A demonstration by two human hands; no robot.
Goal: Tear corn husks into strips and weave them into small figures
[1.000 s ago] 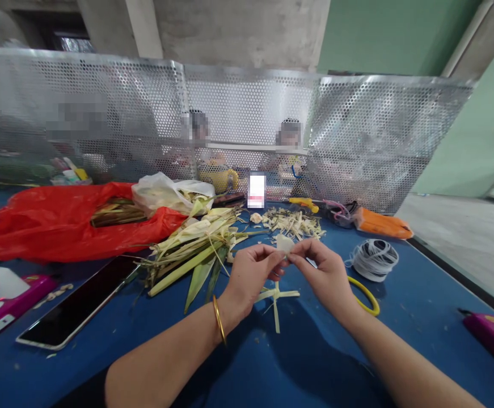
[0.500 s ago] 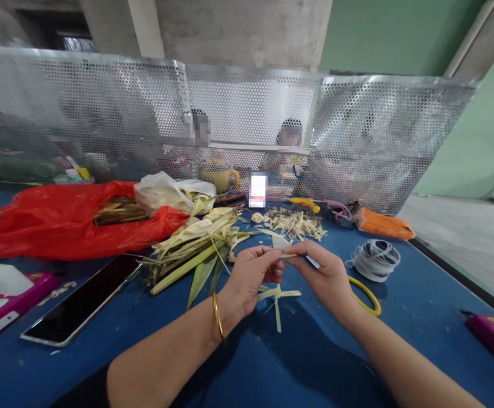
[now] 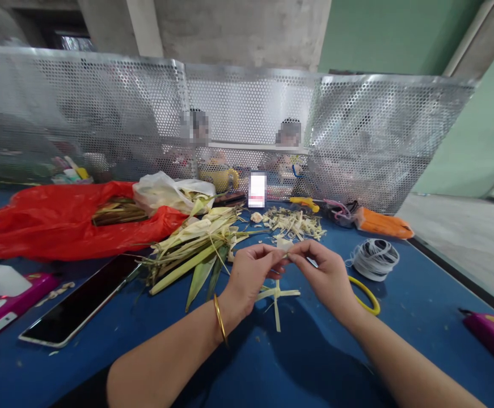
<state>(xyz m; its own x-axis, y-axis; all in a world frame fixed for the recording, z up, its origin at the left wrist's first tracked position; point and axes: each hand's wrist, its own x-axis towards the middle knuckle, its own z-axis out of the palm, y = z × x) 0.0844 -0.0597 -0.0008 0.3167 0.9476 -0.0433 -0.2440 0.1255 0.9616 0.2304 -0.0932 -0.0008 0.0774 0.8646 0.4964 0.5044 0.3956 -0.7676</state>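
A pale piece of husk (image 3: 285,243) is pinched between my two hands at the middle of the view. My left hand (image 3: 257,272), with a gold bangle at its wrist, closes thumb and fingers on its left side. From the right, my right hand (image 3: 321,272) grips it between thumb and forefinger, the fingertips of both hands nearly touching. Below them a cross-shaped figure of pale strips (image 3: 277,293) lies on the blue table (image 3: 247,368), its top partly hidden by my left hand. Husks and leaves (image 3: 204,243) are piled left of my hands.
Beyond my hands are husk scraps (image 3: 298,224) and an upright lit phone (image 3: 257,190). A string ball (image 3: 375,259) and yellow ring (image 3: 366,297) lie right. Left are a red bag (image 3: 59,226) and dark phone (image 3: 80,303). People sit behind the perforated metal screen (image 3: 247,102).
The tips of my hands have shifted slightly on the husk piece, and less of it stands up above the fingers. The cross-shaped figure has stayed in place.
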